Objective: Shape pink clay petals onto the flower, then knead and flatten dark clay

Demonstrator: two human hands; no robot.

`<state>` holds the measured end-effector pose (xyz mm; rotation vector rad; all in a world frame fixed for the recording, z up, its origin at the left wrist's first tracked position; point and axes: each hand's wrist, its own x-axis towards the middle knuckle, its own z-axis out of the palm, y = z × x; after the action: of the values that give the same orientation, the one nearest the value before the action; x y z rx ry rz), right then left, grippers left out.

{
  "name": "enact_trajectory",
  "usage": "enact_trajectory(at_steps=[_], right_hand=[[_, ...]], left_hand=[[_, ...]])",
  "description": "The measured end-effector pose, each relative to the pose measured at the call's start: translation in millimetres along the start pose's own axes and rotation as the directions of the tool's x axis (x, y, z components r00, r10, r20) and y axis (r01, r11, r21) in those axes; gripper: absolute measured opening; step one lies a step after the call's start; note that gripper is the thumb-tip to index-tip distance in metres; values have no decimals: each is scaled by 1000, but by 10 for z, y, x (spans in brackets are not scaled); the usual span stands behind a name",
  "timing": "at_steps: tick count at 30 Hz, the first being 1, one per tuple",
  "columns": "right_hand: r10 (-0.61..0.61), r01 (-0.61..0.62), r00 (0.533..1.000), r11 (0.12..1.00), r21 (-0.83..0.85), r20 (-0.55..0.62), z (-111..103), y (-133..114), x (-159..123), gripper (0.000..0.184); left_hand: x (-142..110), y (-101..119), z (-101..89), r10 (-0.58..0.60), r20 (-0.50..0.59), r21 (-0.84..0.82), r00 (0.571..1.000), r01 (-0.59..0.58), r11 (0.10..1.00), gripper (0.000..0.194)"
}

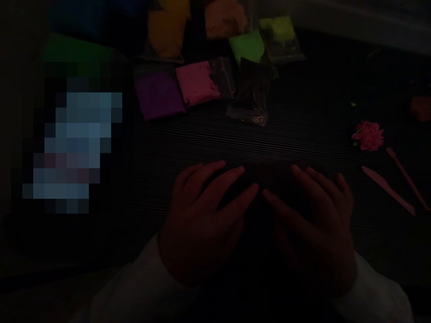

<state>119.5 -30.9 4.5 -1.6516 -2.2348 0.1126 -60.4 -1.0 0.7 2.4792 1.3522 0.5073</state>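
Note:
The scene is very dark. Near the middle of the table, my left hand [208,215] is palm down with its fingers spread. Facing it, my right hand [316,224] is also spread, and the two index fingertips almost meet. A dim, dark patch [274,172] lies between the hands under the fingertips; I cannot make out what it is or whether it is held. Both thumbs are mostly lost in shadow. To the right of my right hand lie a pink modelling knife [387,189], a thin pink stick tool [407,177] and a pink, many-petalled clay flower [368,135].
Bags of soft clay lie at the back: purple [160,94], pink [198,83], orange [166,33], peach [225,19], green [247,47], yellow [279,31] and a dark one [252,85]. A blurred-out lit screen [77,143] stands left. A reddish lump [420,108] is far right.

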Motion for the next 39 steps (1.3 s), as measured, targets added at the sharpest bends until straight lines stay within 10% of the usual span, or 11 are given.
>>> enact_trajectory(at_steps=[39], right_hand=[[47, -45, 997, 998, 39, -55, 64, -45, 206, 8]], left_hand=[[-2, 0, 34, -35, 1, -40, 999, 35, 999, 30]])
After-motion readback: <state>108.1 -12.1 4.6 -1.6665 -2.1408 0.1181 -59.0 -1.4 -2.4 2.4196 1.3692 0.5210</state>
